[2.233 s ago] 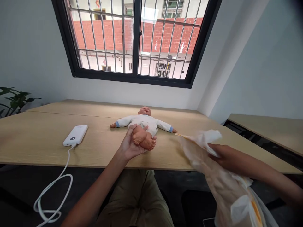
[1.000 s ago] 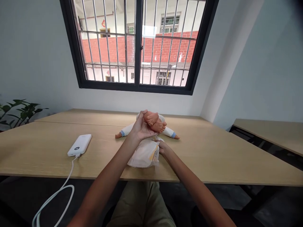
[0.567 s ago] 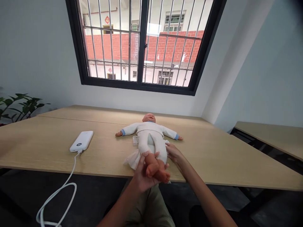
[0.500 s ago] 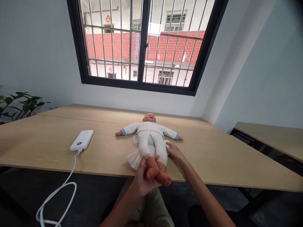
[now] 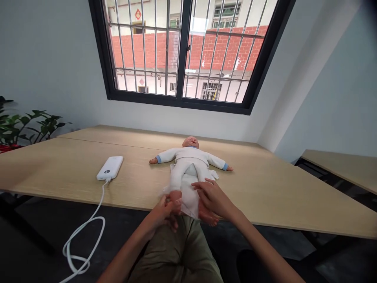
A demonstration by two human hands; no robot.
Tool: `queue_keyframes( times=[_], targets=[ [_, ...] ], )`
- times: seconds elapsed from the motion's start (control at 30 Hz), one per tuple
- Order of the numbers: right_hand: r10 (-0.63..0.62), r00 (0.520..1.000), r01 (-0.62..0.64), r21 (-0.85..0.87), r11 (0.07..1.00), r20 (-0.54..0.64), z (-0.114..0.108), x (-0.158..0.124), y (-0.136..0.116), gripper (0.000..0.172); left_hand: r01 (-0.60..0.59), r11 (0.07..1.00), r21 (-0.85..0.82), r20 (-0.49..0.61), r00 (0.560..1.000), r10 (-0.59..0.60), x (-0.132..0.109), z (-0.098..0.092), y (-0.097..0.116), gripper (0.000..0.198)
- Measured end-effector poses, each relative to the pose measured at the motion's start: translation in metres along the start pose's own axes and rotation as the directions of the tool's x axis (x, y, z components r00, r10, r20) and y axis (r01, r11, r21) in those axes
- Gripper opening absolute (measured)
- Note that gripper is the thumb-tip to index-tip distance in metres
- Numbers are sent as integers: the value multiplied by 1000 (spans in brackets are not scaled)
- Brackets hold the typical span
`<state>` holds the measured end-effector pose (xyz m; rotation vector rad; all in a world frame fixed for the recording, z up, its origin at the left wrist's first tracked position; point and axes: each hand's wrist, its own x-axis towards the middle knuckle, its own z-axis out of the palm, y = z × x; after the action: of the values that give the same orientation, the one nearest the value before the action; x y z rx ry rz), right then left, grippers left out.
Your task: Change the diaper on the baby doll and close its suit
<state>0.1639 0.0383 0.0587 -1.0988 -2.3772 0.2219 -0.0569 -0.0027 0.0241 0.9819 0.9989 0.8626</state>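
Note:
A baby doll in a white outfit with blue cuffs lies on its back on the table, head toward the window, arms spread and legs apart. A thin white cloth, perhaps a diaper, lies flat between its legs and sticks out beside its hips. My left hand is closed around the doll's foot on the left, at the table's front edge. Above the doll's other leg, my right hand has its fingers stretched out over the lower leg; part of that leg is hidden beneath it.
A white power bank lies on the table to the left, its white cable hanging over the front edge in a loop. A potted plant stands at the far left. Another table is at the right.
The doll's legs, held together before in my left hand, are now apart, baring the white cloth. My left hand has shifted left to one foot; my right has moved inward over the other leg.

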Motion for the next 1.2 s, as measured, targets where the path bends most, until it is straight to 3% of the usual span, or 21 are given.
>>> queue_keyframes(
  times=[0.1, 0.27, 0.33, 0.4, 0.5, 0.67, 0.83, 0.93, 1.0, 1.07, 1.2],
  targets=[
    [27, 999, -26, -40, 999, 32, -9, -5, 11, 30, -117, 965, 234, -157, 975, 157, 2, -13, 0, 64],
    [67, 992, -47, -183, 982, 105, -27, -14, 33, 36, -251, 900, 355, -237, 907, 347, -9, -30, 12, 38],
    [54, 988, -19, -235, 972, 143, -26, -17, 34, 48, -155, 817, 555, -314, 871, 378, -14, -34, 17, 35],
    [27, 985, 19, -263, 965, 171, -20, -18, 30, 55, 29, 647, 762, -360, 849, 386, -16, -38, 19, 32],
    [-12, 986, 55, -263, 963, 164, -4, -18, 18, 50, 144, 412, 900, -323, 854, 409, -14, -44, 18, 34],
    [-4, 998, 22, -257, 966, 69, 8, -15, 11, 31, -22, 224, 974, -114, 811, 574, 1, -56, 17, 59],
    [66, 982, -63, 27, 998, -175, -10, -6, 28, 30, -288, 250, 924, 137, 863, 486, 27, -70, 31, 60],
    [99, 945, -34, 209, 977, -311, -20, 7, 49, 30, -365, 277, 889, 208, 861, 465, 52, -68, 45, 69],
    [109, 939, -13, 282, 959, -327, -23, 19, 62, 32, -421, 296, 857, 252, 844, 473, 73, -62, 55, 65],
    [134, 939, -18, 343, 939, -316, -24, 33, 72, 33, -481, 373, 793, 267, 826, 497, 94, -54, 66, 56],
    [223, 936, -80, 451, 889, -272, -24, 60, 82, 27, -585, 614, 530, 289, 806, 517, 123, -40, 84, 54]
  ],
)
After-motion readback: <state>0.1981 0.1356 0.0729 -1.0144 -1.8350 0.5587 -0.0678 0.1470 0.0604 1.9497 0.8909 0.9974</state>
